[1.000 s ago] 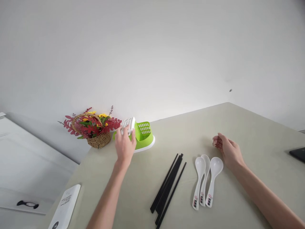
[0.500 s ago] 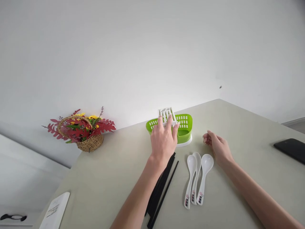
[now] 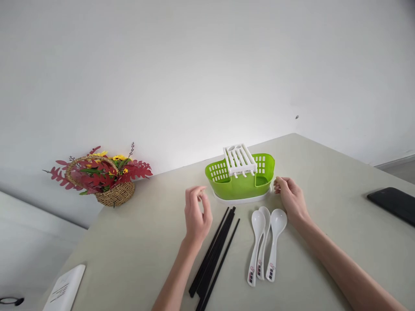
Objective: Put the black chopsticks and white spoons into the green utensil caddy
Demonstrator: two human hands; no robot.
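My left hand (image 3: pixel 197 214) hovers left of the green basket, holding nothing, its fingers loosely bent and the thumb apart. My right hand (image 3: pixel 292 196) is at the basket's right end with curled fingers and nothing visible in them; whether it touches the basket I cannot tell. The green slotted basket (image 3: pixel 243 190) sits on a white base tray (image 3: pixel 241 200). Across its top lies a white slotted rack (image 3: pixel 241 160) with small hooks in front. Black chopsticks (image 3: pixel 214 259) lie in a loose bundle before my left hand. Three white spoons (image 3: pixel 274 246) with printed handles lie beside them.
A wicker basket (image 3: pixel 116 194) of red leaves and yellow flowers stands at the back left by the wall. A black phone (image 3: pixel 394 203) lies at the right. A white flat object (image 3: pixel 65 287) with printed lines is at the table's left edge.
My left hand has let go of the white rack and drawn back to the left and towards me. The rack stays on the basket. My right hand is now closer to the basket's right end.
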